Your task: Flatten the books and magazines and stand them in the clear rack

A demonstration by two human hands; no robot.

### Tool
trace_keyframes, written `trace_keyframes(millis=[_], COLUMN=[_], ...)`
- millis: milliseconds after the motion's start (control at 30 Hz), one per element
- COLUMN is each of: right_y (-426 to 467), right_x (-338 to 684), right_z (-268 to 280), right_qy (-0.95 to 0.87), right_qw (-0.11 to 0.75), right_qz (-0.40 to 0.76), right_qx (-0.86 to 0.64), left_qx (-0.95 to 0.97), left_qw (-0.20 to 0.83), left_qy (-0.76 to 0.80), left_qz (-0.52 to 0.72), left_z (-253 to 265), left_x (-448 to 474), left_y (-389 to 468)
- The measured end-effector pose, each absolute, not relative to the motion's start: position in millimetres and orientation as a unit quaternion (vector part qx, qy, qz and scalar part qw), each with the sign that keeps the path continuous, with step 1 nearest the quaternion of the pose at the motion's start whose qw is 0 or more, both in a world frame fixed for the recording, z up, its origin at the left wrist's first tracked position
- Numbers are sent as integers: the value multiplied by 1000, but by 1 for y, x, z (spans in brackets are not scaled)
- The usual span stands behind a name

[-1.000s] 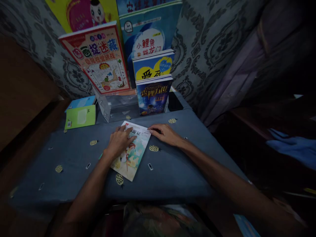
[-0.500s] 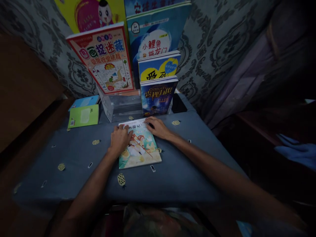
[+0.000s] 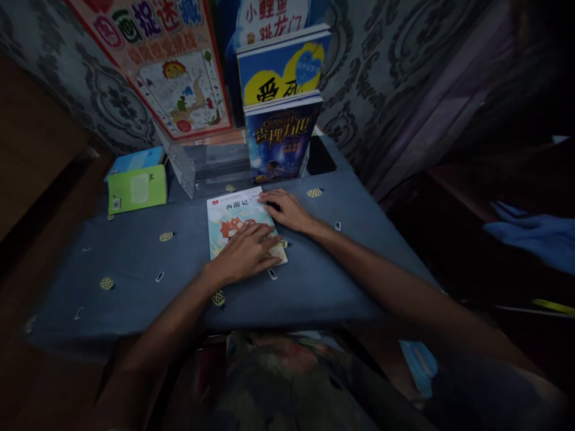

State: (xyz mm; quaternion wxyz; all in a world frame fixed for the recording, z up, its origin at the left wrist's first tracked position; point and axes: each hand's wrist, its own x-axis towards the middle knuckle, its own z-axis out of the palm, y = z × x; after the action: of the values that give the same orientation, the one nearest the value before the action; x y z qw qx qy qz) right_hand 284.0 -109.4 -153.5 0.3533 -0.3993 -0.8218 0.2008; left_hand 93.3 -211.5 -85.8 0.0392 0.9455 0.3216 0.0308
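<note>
西游记 paperback [image 3: 236, 211], white top, orange-teal art, under spread left hand [image 3: 246, 252]; title end points away beyond it, long axis tilted slightly left. Right hand [image 3: 287, 211] curled at far-right corner, grip unclear.

Book [image 3: 227, 222] flat on table [image 3: 130, 254], before display stand [image 3: 214, 169]; left hand [image 3: 247, 250] on book's near half, right hand [image 3: 287, 209] at far right corner. Booklets [image 3: 139, 188] left of stand, phone [image 3: 321, 155] right.

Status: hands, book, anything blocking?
Left hand over white-and-teal paper book, hiding part of its cover. Right hand at its upper right corner. Book flat, closed.
</note>
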Motion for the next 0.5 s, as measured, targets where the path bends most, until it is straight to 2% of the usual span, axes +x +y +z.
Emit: trace_keyframes(millis=[267, 500], right_y=[-162, -210], right_x=[289, 301], right_z=[-140, -132], right_qy=[-813, -762], right_qw=[361, 382], right_qz=[227, 304], right_qx=[-396, -425], left_qx=[947, 952], left_qw=[18, -1], left_qy=[321, 306], left_qz=[-14, 9], left_z=[-89, -91], left_x=[96, 98], left_y=[-228, -229])
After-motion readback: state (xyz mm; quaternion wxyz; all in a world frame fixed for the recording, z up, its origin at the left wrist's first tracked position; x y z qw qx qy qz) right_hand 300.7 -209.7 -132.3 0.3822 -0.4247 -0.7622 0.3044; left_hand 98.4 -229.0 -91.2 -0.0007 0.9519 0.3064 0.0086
